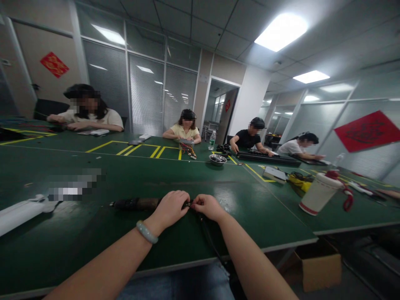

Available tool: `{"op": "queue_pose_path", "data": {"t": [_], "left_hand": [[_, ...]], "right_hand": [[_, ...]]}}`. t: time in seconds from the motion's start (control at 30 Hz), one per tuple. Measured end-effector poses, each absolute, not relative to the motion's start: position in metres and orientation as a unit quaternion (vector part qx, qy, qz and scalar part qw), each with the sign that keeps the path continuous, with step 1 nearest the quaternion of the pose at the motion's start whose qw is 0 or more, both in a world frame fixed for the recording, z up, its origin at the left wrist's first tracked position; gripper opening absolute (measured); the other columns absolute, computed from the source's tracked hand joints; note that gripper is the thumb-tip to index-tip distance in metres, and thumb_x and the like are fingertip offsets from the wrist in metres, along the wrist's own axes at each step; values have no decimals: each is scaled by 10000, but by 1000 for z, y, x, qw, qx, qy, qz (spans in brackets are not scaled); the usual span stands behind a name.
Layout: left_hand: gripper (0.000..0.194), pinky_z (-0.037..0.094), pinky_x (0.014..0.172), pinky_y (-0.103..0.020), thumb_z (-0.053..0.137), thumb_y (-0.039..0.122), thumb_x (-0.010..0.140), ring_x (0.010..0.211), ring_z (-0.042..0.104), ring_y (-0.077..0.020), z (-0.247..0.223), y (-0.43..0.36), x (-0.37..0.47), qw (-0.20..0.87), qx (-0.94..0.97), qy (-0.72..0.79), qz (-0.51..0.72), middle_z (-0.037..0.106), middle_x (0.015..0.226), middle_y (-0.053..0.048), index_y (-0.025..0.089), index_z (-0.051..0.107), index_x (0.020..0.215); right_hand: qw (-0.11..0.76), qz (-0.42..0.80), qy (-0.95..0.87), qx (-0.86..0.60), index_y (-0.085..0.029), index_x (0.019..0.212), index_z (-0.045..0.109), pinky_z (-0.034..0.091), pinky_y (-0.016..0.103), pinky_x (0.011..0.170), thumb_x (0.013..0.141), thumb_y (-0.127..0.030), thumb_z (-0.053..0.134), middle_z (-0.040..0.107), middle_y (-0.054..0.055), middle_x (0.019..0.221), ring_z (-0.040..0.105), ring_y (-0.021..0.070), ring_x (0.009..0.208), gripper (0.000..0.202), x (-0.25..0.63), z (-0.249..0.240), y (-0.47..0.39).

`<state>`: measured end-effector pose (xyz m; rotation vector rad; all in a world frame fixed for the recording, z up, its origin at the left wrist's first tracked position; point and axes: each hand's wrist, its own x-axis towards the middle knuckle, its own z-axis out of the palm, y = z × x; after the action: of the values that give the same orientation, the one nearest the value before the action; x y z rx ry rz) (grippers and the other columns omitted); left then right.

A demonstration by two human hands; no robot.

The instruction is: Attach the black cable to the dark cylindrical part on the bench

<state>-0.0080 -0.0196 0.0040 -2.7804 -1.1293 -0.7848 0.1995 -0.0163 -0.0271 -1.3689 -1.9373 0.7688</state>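
A dark electric screwdriver (134, 203) lies across the green table in front of me, its bit pointing left. My left hand (171, 208), with a jade-like bangle on its wrist, is closed around the rear end of the screwdriver. Close beside it, my right hand (208, 207) pinches the cable end at the back of the tool. Fingers partly hide the small joint between the two hands. From there a black cable (210, 238) runs down over the table's front edge.
A white jointed object (23, 212) lies at the left. Farther back stand a metal bowl (218, 159) with small dark parts and a water bottle (212, 141). A white cup (320, 193) stands at the right. Several people sit along the far side. Below is a cardboard box (321, 271).
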Motion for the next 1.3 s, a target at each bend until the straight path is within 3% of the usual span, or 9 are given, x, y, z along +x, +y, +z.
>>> {"op": "queue_pose_path", "data": {"t": [0.5,0.87,1.3], "left_hand": [[105,404,766,-312,517,201,856,834,571,-184,1,-12,-7,-10,-904,-363,-228,627,883,-20,221,619,877],[103,396,771,-309,522,169,855,853,577,-180,-1,-12,-7,-12,-899,-376,-224,627,901,-22,215,610,883],[122,414,789,-323,525,133,836,895,573,-191,3,-17,-8,-20,-896,-381,-225,621,946,-32,209,593,904]], "right_hand": [[312,292,-739,-521,-189,894,684,418,192,586,801,-348,690,673,-13,774,592,108,677,185,202,-34,-13],[317,289,-715,-552,-191,840,706,415,199,571,739,-428,746,686,-8,732,600,115,647,261,195,-24,-17],[239,165,-695,-658,-209,724,712,330,249,522,746,-404,706,671,31,675,589,159,616,196,171,-1,-23]]}}
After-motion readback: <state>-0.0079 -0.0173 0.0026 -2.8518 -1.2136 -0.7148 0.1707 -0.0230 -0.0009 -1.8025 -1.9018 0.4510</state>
